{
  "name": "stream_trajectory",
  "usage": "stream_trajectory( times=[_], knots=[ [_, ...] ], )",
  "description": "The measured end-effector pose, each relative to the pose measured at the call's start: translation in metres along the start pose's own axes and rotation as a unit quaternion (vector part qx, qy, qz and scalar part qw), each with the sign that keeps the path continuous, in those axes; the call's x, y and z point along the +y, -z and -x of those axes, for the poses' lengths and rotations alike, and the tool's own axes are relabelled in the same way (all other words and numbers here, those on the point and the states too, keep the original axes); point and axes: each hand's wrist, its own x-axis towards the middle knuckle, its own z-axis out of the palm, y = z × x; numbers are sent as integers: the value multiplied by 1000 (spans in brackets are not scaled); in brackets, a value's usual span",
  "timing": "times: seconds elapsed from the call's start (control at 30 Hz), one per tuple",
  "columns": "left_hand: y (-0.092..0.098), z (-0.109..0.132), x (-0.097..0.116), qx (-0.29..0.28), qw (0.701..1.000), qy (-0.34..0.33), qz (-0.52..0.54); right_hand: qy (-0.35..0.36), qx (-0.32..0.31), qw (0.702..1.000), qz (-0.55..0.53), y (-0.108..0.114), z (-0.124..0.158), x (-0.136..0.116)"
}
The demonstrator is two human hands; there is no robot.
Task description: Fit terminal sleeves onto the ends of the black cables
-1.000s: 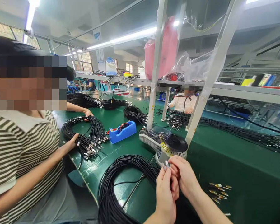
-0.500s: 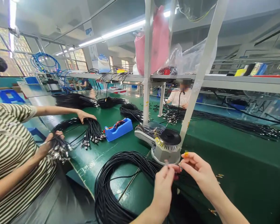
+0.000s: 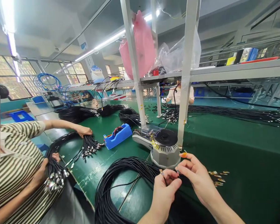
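My left hand (image 3: 166, 189) is closed, pinching the metal-tipped end of a thin black cable (image 3: 162, 173) just in front of me. My right hand (image 3: 197, 177) is closed in a pinch on a second small cable end (image 3: 177, 169), a few centimetres to the right of the first. Both hands hover over a big coil of black cables (image 3: 121, 186) on the green table (image 3: 247, 155). A grey tape dispenser (image 3: 163, 147) stands right behind my fingers.
A person in a striped shirt (image 3: 18, 165) at my left holds bundles of black cables (image 3: 84, 146). A blue tape holder (image 3: 118, 136), white rack posts (image 3: 185, 77), small loose connectors (image 3: 218, 179) and more cable piles lie around. Another person (image 3: 177, 95) sits across the table.
My hands have drawn slightly apart, each keeping a cable end. The person at my left has pulled a cable bundle towards their lap. The camera has tilted and swung.
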Motion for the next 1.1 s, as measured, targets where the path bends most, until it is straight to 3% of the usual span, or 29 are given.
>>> stream_trajectory(
  times=[0.2, 0.53, 0.8, 1.1],
  knots=[
    [6, 0, 5, -27, 999, 40, -2, -67, -97, 984, -136, 2, -3, 5],
    [7, 3, 7, -44, 998, 21, -32, -71, -124, 980, -140, 1, -1, 14],
    [7, 2, 6, -88, 996, 18, -5, -97, -142, 960, -222, -5, 2, 22],
    [2, 4, 11, -73, 997, 13, 26, -120, -162, 944, -261, -4, 5, 14]
  ],
)
